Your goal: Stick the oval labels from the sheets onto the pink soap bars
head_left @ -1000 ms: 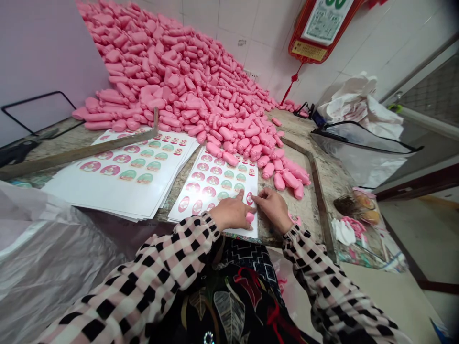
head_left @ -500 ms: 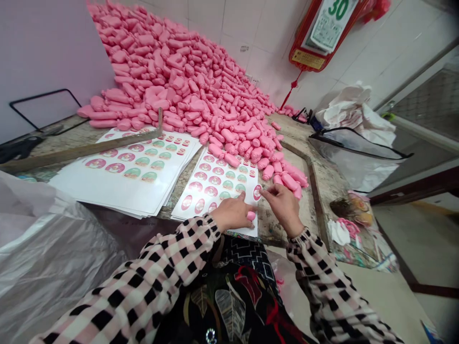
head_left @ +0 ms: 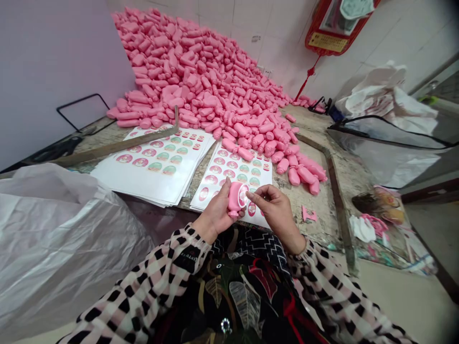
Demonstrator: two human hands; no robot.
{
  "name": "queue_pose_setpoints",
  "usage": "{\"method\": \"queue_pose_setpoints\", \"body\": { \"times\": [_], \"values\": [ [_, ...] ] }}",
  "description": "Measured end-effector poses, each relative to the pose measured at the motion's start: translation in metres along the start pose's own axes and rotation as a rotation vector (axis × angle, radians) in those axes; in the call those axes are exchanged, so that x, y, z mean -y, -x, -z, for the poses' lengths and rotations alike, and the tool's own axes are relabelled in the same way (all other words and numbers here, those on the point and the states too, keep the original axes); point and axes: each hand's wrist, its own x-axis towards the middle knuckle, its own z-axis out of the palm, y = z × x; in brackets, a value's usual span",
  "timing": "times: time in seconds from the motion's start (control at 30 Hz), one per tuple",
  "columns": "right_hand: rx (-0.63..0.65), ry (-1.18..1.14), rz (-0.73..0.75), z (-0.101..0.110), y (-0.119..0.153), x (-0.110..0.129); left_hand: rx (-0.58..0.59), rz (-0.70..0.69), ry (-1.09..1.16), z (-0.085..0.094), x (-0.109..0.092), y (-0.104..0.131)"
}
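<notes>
My left hand [head_left: 217,210] is wrapped round a small pink plastic bottle [head_left: 234,195], its narrow neck pointing down toward me. An oval sticker [head_left: 244,195] with a pale border lies against the bottle's side. Thumb and forefinger of my right hand [head_left: 274,205] pinch at the sticker's right edge. Below the hands, a white sheet of oval pink and green stickers [head_left: 196,202] rests on the worktable, partly covered by the hands and the bottle.
A large heap of pink bottles [head_left: 201,81] rises against the tiled wall. More sticker sheets [head_left: 143,191] are stacked at left under a wooden strip [head_left: 118,145]. A white plastic bag [head_left: 71,239] hangs front left. Pink scrap [head_left: 309,213] and a wooden edge strip [head_left: 337,196] lie right.
My left hand has lifted the pink bottle off the sheet and turned it upward. The right hand has brought the sticker from the sheet's right side to the bottle. The view has shifted.
</notes>
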Motion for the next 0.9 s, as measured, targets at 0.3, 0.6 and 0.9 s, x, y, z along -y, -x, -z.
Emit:
{"method": "queue_pose_setpoints", "body": {
  "times": [0.3, 0.6, 0.9],
  "values": [
    [0.012, 0.117, 0.039, -0.006, -0.001, -0.003, 0.058, -0.037, -0.063, 0.000, 0.001, 0.002],
    [-0.020, 0.186, 0.076, -0.009, -0.001, -0.007, 0.047, -0.056, -0.083, -0.002, 0.000, 0.005],
    [0.102, -0.246, -0.104, 0.003, -0.006, 0.003, 0.103, 0.105, -0.178, 0.004, 0.000, 0.004]
  ]
}}
